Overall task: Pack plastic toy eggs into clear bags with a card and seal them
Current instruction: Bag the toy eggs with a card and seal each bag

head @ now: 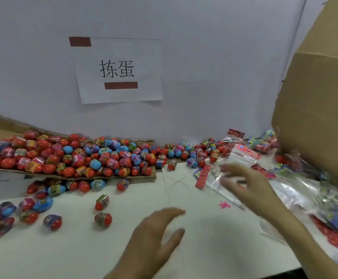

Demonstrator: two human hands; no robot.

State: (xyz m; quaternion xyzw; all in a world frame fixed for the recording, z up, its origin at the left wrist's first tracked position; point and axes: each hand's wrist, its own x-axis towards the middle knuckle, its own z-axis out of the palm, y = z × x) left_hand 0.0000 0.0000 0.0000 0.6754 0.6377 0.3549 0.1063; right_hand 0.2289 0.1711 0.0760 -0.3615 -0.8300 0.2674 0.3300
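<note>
Head view of a packing bench. A flat cardboard tray (111, 177) sits at the left, heaped with plastic toy eggs (73, 156), mostly red with some blue, pink and purple. The heap seems to be kept there as stock within easy reach. On the near side of the tray, loose eggs (103, 219) lie scattered on the white table (73, 252), probably rolled off the pile.

Right of the tray lies a stack of empty clear bags (232, 158) with red header strips, and a red printed card (203, 176) lies just beside them. The right hand (250, 188) hovers over these bags with its fingers spread wide and holding nothing. It is blurred, and it looks ready to take a bag, which would be the first step of a new pack.

The left hand (154, 228) floats above the bare table, nearer the person than the tray's right end. Its fingers are straight and close together, the thumb is apart, and it is empty, likely waiting to help open a bag.

Further right of the tray, blurred filled bags (333, 210) lie in front of a large cardboard box (315, 107). On the wall behind the tray hangs a taped paper sign (119, 69).
</note>
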